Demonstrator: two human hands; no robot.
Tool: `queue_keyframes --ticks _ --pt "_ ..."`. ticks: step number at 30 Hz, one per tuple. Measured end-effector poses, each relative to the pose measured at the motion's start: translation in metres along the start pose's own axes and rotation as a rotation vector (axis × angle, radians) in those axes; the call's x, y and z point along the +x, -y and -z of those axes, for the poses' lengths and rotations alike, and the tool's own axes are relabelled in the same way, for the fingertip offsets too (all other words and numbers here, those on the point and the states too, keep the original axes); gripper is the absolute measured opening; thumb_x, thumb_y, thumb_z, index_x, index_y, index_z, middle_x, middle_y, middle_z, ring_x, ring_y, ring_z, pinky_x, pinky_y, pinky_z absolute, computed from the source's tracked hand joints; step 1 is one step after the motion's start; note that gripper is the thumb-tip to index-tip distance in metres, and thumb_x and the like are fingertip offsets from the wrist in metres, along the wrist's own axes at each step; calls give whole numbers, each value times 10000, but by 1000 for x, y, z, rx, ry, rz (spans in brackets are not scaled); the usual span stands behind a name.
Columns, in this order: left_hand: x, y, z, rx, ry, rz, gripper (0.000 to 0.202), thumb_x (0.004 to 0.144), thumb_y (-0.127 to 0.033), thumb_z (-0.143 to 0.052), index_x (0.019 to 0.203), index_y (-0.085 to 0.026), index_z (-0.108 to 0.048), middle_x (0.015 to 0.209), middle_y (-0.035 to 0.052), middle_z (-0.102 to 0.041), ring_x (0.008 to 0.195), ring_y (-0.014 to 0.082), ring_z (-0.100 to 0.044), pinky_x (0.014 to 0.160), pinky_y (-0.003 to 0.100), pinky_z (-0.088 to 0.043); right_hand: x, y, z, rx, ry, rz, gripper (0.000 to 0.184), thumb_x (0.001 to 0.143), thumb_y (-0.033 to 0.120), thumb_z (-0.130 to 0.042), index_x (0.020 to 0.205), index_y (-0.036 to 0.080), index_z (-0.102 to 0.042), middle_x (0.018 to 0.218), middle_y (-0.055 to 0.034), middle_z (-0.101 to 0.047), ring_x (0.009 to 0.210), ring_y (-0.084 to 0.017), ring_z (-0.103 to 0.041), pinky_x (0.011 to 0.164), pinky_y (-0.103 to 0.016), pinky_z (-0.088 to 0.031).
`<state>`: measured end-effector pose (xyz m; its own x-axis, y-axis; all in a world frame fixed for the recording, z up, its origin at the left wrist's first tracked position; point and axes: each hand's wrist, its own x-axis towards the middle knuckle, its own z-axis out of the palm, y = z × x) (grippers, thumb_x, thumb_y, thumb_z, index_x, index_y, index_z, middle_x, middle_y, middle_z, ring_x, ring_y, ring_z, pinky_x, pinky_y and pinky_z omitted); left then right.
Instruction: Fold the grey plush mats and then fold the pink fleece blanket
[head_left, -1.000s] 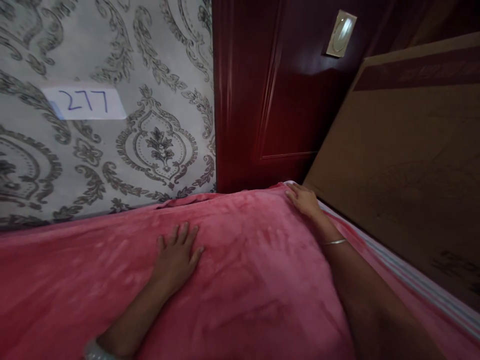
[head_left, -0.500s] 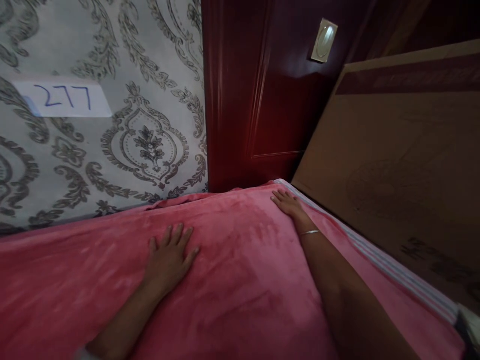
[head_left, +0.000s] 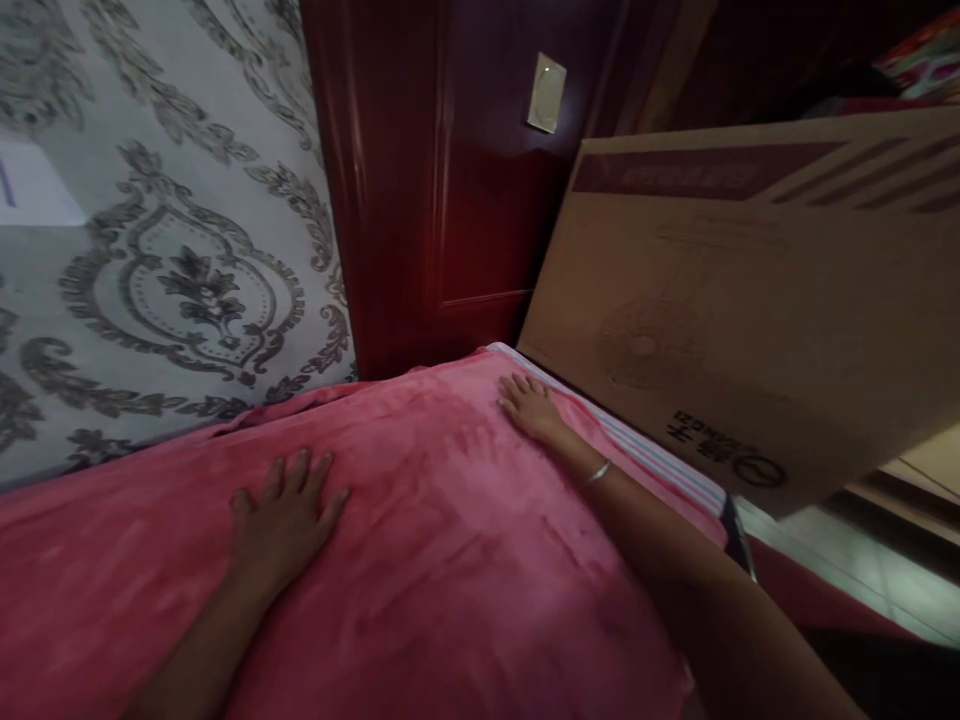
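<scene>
A pink plush blanket (head_left: 420, 520) lies spread over a bed-like surface, with soft creases and a faint handprint in its pile. My left hand (head_left: 281, 525) rests flat on it at the left, fingers spread. Near the far right corner, my right hand (head_left: 531, 408) also lies flat on the blanket with its fingers stretched out; a thin bangle (head_left: 598, 471) circles that wrist. Along the right edge, a striped white and grey cloth (head_left: 645, 446) shows from under the blanket. Neither hand grips anything.
A large cardboard box (head_left: 750, 270) leans close along the right side. Behind the blanket stand a dark red wooden panel (head_left: 397, 200) with a switch plate (head_left: 547, 93) and a patterned wall (head_left: 202, 290) bearing a paper label (head_left: 37, 185). Tiled floor (head_left: 862, 550) shows at lower right.
The view has turned right, so the wall label slides mostly out and more of the box and floor appears. My right hand has shifted slightly nearer on the blanket; my left stays flat.
</scene>
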<state>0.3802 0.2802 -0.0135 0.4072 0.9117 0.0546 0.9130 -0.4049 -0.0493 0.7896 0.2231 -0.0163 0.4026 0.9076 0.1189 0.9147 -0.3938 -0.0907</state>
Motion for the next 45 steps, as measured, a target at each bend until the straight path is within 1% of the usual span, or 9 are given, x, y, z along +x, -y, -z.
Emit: queue_keyframes --ticks 5,8,11,16,20,24,31,39,45 --pt "1 -1 4 -5 18 2 695 988 -502 -197 1595 -193 -337 1685 142 -244 1529 396 -224 1103 686 -287 -63 -46 -13 -24 8 -38 580 1069 528 -256 1606 316 -307 1695 -44 -218 1555 -277 -190 1227 -541 -209" --pt "1 -1 6 -4 38 -4 708 985 -507 -182 1602 -186 -318 1688 142 -231 1533 392 -215 1106 685 -287 -67 -63 -11 14 -17 -105 562 1071 491 -268 1603 313 -313 1698 -33 -212 1556 -258 -188 1220 -534 -243" --pt "1 -1 7 -1 20 -10 711 982 -499 -181 1600 -176 -322 1681 144 -251 1530 395 -220 1092 688 -307 -61 -64 -5 64 -50 -217 552 1067 481 -296 1589 311 -347 1686 -24 -255 1526 -260 -271 1194 -492 -313" --pt "2 -1 8 15 31 -19 710 988 -500 -166 1603 -179 -314 1682 148 -247 1531 392 -219 1083 683 -322 -67 -71 8 73 -99 -433 541 1061 417 -338 1537 186 -449 1479 -164 -557 1344 -285 -530 1069 -405 -443" --pt "2 -1 8 -6 50 -9 720 987 -514 -145 1608 -184 -299 1691 152 -217 1544 391 -186 1102 700 -291 -78 -88 15 87 -84 -594 517 1061 398 -324 1277 81 -671 1217 -230 -702 1147 -304 -669 917 -365 -510" --pt "2 -2 9 -32 57 -16 735 980 -507 -143 1608 -159 -296 1694 156 -201 1543 400 -179 1101 719 -278 -78 -96 16 95 -93 -614 411 1040 379 -421 1232 143 -697 1236 -175 -712 1149 -263 -673 889 -300 -498" --pt "5 0 8 -55 26 -32 735 971 -528 -161 1591 -181 -351 1677 163 -254 1531 415 -208 1095 728 -285 -74 -99 12 105 -87 -657 416 1026 319 -408 1158 117 -747 1225 -209 -714 1143 -269 -681 878 -288 -498" --pt "4 -1 9 -82 15 -26 740 969 -540 -178 1590 -179 -355 1676 173 -252 1523 430 -219 1098 742 -265 -76 -93 17 106 -77 -653 436 1038 327 -383 1241 132 -715 1259 -184 -705 1182 -266 -661 907 -295 -504" --pt "1 -3 14 -94 23 -33 753 972 -558 -150 1590 -175 -347 1680 184 -231 1526 419 -214 1109 740 -259 -112 -105 35 111 -4 -651 468 1035 431 -435 1214 106 -721 1265 -208 -694 1158 -290 -673 894 -316 -510"
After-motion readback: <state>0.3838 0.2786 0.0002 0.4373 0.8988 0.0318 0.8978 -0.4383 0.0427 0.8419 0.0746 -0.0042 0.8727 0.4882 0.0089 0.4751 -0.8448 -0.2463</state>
